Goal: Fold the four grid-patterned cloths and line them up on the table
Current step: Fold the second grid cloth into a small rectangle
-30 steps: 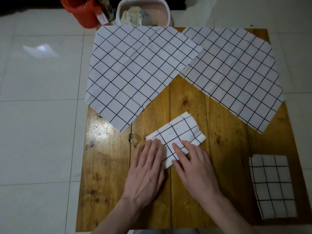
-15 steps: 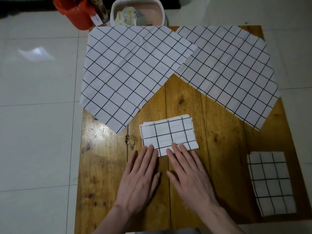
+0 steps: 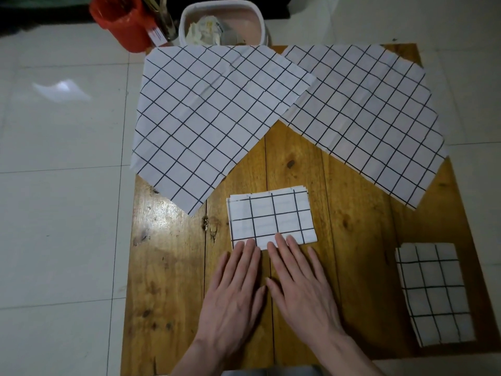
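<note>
Floor tiles, pale and glossy, fill the left of the frame around the square wooden plank table (image 3: 168, 267). Two unfolded white cloths with a black grid lie flat across its far half: one at upper centre-left (image 3: 214, 118), hanging past the table's left edge, and one at upper right (image 3: 366, 118), their near corners overlapping slightly. A folded grid cloth (image 3: 433, 291) sits at the lower right edge of the frame. The second folded grid rectangle (image 3: 271, 218) lies at the centre, just above both hands.

A second ago this centre piece was skewed and both hands lay partly on it; half a second ago it was already squared. Now it sits straight, edges roughly parallel to the planks, and the hands have slid back toward the lower edge. The left hand (image 3: 233, 294) and right hand (image 3: 301, 289) lie flat, fingers straight and holding nothing; only the fingertips (image 3: 280, 238) touch the cloth's near edge, though whether they press it is hard to tell.

That looks like two of four folded, with the centre one probably still to be lined up beside the right one.

At the top edge, an orange plastic bucket (image 3: 122, 23) and a pinkish-white tub (image 3: 225, 20) stand on the floor.
</note>
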Demonstrator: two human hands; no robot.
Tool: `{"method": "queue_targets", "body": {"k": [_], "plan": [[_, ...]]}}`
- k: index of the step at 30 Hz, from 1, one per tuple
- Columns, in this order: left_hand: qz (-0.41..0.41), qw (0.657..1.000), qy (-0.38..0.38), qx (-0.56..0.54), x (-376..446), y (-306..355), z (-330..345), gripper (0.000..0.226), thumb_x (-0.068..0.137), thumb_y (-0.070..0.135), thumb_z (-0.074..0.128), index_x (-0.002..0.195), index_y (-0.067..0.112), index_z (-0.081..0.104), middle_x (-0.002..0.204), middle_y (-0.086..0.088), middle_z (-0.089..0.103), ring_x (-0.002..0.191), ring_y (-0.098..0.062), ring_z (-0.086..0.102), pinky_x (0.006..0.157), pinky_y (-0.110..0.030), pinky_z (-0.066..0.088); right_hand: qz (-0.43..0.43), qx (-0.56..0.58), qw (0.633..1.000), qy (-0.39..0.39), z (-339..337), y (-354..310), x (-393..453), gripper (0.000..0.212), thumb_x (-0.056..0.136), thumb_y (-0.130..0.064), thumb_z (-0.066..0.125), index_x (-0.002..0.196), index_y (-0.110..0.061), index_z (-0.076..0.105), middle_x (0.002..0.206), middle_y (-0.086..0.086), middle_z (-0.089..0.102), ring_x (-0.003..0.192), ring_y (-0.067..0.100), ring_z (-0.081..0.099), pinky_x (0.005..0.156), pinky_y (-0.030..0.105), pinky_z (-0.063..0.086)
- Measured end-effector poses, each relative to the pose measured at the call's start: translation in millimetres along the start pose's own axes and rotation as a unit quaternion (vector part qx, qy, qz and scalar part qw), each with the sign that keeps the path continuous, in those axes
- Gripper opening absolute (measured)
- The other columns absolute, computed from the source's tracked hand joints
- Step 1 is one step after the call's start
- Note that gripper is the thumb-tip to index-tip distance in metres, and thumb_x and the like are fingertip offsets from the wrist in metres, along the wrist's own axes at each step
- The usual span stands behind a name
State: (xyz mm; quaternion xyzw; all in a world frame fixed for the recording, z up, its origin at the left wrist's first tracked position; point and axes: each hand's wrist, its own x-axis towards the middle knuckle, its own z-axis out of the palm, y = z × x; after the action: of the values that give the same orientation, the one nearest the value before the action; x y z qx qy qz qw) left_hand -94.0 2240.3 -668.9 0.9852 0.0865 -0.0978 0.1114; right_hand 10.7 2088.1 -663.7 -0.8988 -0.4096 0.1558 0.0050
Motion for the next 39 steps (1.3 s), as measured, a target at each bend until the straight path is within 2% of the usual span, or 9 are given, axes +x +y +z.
{"method": "queue_targets", "body": {"k": [4, 11, 21, 29, 37, 39], "plan": [[0.0, 1.0, 0.003, -0.009, 0, 1, 2, 0.067, 0.111, 0.04, 0.034, 0.166, 0.009, 0.014, 0.175, -0.009, 0.008, 0.162, -0.025, 0.008, 0.126, -0.047, 0.018, -0.046, 0.008, 0.999, 0.007, -1, -8, 7, 0.062, 0.113, -0.046, 0.016, 0.166, -0.015, 0.02, 0.175, 0.003, 0.013, 0.161, 0.018, 0.011, 0.124, 0.046, 0.02], [0.016, 1.0, 0.008, -0.025, -1, -12, 0, 0.065, 0.108, 0.033, 0.036, 0.167, 0.013, 0.015, 0.176, -0.005, 0.01, 0.162, -0.022, 0.01, 0.126, -0.046, 0.02, -0.055, 0.006, 0.998, -0.006, 2, 3, 7, 0.067, 0.111, -0.055, 0.021, 0.167, -0.017, 0.016, 0.175, 0.001, 0.009, 0.161, 0.015, 0.008, 0.124, 0.047, 0.018], [-0.002, 1.0, 0.008, -0.024, -6, -25, 0, 0.068, 0.111, 0.044, 0.033, 0.167, 0.013, 0.013, 0.176, -0.003, 0.009, 0.162, -0.017, 0.009, 0.127, -0.044, 0.017, 0.029, -0.009, 1.0, -0.006, 6, 46, -9, 0.075, 0.108, -0.063, 0.014, 0.167, -0.016, 0.011, 0.176, 0.001, 0.006, 0.161, 0.017, 0.009, 0.125, 0.047, 0.016], [-0.053, 0.997, 0.021, -0.044, -11, -18, 5, 0.067, 0.11, 0.042, 0.035, 0.167, 0.015, 0.013, 0.176, -0.002, 0.009, 0.162, -0.02, 0.01, 0.128, -0.047, 0.016, 0.043, 0.0, 0.999, 0.024, 6, 43, -11, 0.075, 0.109, -0.061, 0.019, 0.167, -0.014, 0.012, 0.175, 0.002, 0.009, 0.161, 0.017, 0.009, 0.126, 0.047, 0.016], [-0.101, 0.992, 0.046, -0.051, -6, 0, 5, 0.065, 0.109, 0.039, 0.035, 0.165, 0.01, 0.021, 0.175, -0.008, 0.014, 0.162, -0.024, 0.01, 0.128, -0.049, 0.016, 0.056, 0.033, 0.997, 0.032, 3, 39, -10, 0.07, 0.11, -0.059, 0.018, 0.166, -0.016, 0.018, 0.175, -0.001, 0.013, 0.161, 0.015, 0.011, 0.125, 0.051, 0.017], [-0.102, 0.993, 0.05, -0.041, -3, 1, 2, 0.064, 0.109, 0.042, 0.033, 0.164, 0.009, 0.026, 0.173, -0.011, 0.019, 0.162, -0.025, 0.012, 0.128, -0.05, 0.016, 0.062, 0.048, 0.996, 0.038, -1, 38, -8, 0.067, 0.11, -0.058, 0.018, 0.165, -0.019, 0.026, 0.173, -0.002, 0.02, 0.16, 0.014, 0.016, 0.125, 0.054, 0.018]]}}
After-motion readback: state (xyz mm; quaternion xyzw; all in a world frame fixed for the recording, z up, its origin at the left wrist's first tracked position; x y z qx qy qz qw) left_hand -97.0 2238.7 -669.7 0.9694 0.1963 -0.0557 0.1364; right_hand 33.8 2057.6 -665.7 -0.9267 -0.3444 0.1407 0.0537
